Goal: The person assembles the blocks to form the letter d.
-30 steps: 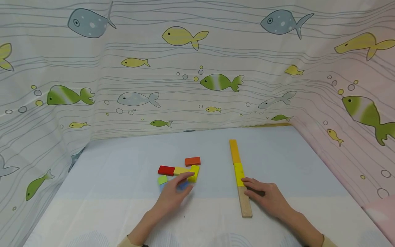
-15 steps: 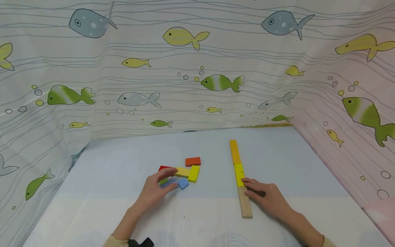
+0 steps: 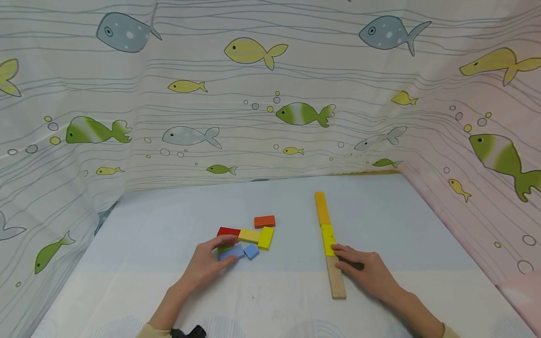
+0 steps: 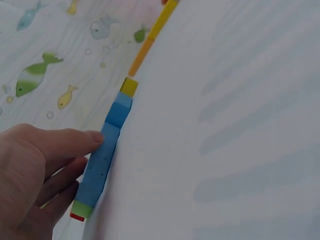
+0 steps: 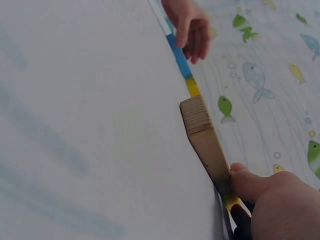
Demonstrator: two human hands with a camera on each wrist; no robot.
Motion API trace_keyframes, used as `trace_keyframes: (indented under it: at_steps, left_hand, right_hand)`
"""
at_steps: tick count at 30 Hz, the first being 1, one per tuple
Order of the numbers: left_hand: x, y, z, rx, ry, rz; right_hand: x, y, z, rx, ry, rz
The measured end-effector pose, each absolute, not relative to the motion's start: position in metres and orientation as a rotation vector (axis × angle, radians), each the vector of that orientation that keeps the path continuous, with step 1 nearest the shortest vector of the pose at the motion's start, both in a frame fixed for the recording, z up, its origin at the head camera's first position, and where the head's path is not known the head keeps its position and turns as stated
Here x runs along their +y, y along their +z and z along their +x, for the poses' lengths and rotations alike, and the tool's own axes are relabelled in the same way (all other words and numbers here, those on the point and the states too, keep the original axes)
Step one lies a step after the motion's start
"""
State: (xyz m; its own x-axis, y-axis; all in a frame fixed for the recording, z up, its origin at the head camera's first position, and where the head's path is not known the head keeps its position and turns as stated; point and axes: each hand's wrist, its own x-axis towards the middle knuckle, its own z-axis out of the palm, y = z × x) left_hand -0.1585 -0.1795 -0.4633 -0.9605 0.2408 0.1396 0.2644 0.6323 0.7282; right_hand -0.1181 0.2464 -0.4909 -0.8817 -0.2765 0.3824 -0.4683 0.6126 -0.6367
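In the head view my left hand [image 3: 204, 263] reaches over a blue block [image 3: 233, 252], its thumb at the near edge and its fingers spread beyond the far edge. In the left wrist view the thumb tip overlaps that block's side. A green block [image 3: 224, 248] and a red block [image 3: 228, 231] are partly hidden by the fingers. My right hand [image 3: 372, 272] rests beside a straight row, fingertips at a yellow block [image 3: 328, 237] and thumb at a plain wooden block [image 3: 336, 281]. An orange block [image 3: 322, 206] forms the row's far end.
Beside the left hand lie a small blue block [image 3: 251, 252], a pale yellow block [image 3: 249, 235], a bright yellow block [image 3: 266, 238] and an orange-red block [image 3: 264, 221]. Fish-printed fabric [image 3: 253, 94] rises around the table [image 3: 372, 211] at the back and sides.
My left hand has moved left from the bright yellow block to the blue block, and its thumb and fingers have come down lower. The right hand and the row have stayed still.
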Motion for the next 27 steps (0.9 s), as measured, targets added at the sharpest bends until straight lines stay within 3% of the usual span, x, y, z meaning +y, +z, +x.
trace_keyframes:
  at_steps: [27]
  left_hand:
    - [-0.1777, -0.4674, -0.1581, -2.854, -1.150, -0.461]
  right_hand:
    - [0.2473, -0.4930, -0.1185, -2.577, 1.119, 0.668]
